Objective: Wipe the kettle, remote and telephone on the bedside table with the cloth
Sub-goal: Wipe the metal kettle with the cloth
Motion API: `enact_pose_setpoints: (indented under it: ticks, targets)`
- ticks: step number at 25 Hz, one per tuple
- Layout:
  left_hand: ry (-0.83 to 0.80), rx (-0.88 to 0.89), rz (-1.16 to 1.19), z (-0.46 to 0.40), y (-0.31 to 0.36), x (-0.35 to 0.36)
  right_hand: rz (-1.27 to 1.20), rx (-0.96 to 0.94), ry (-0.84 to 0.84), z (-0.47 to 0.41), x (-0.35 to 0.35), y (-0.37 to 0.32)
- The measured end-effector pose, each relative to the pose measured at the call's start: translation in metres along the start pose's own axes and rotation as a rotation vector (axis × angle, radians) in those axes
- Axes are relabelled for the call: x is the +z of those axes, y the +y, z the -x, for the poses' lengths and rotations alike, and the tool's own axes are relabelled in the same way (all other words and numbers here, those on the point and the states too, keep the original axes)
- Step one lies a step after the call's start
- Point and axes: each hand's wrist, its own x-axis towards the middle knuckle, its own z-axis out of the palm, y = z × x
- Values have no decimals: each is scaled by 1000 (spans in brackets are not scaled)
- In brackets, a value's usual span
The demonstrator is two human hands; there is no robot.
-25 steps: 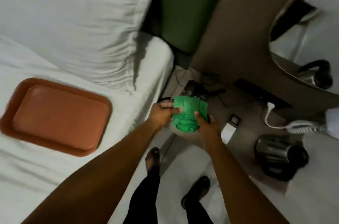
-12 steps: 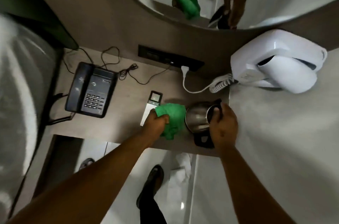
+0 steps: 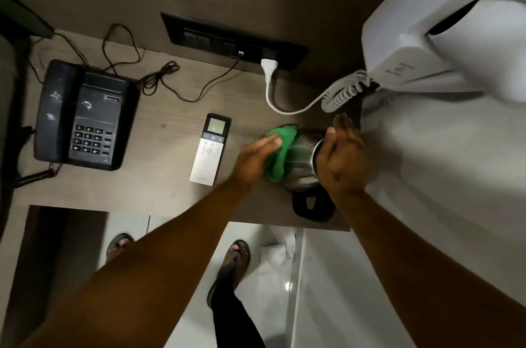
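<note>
Kettle (image 3: 301, 165) at four o'clock on the worktop (image 3: 159, 191), tipped with long axis toward two o'clock; steadied by right hand (image 3: 343, 159), palm over its top, fingers loosely spread; left hand (image 3: 256, 159) flat, pressing green cloth (image 3: 280, 154) against the steel side; remote (image 3: 210, 148) at nine o'clock of left hand, nearer it; telephone (image 3: 82, 117) farther.

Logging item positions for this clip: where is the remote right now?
In the head view the remote lies flat mid-table, between the telephone on its left and the cloth-covered kettle on its right, untouched by either hand.
</note>
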Motion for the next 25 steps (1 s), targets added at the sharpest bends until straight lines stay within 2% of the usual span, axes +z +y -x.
enact_pose_setpoints:
  ticks: [3,7,10,12,14,16,18,20,22,23,25]
  targets:
    - [15,-101,150,-17,5,25,-28,-13,10,-1,5,3]
    - [54,71,40,-18,5,48,-60,10,18,0,7,5]
    - [-40,237,18,20,-18,41,-64,0,26,1,6,4]
    - [-2,223,-17,14,-20,38,-57,-10,26,1,5,5]
    - [-34,170,-25,-11,3,42,-58,-12,28,1,5,5]
    - [-135,245,-44,-21,8,50,-57,-10,32,1,5,6]
    - [-116,361,-43,0,-9,48,-64,-13,41,-1,5,5]
    - [26,333,46,27,-43,37,-78,-16,57,1,3,4]
    - [104,149,119,19,-48,30,-101,-10,59,1,1,2]
    - [76,124,95,4,-38,31,-108,-7,58,1,1,2]
    - [-49,231,18,-13,-12,39,-96,-14,77,1,1,1]
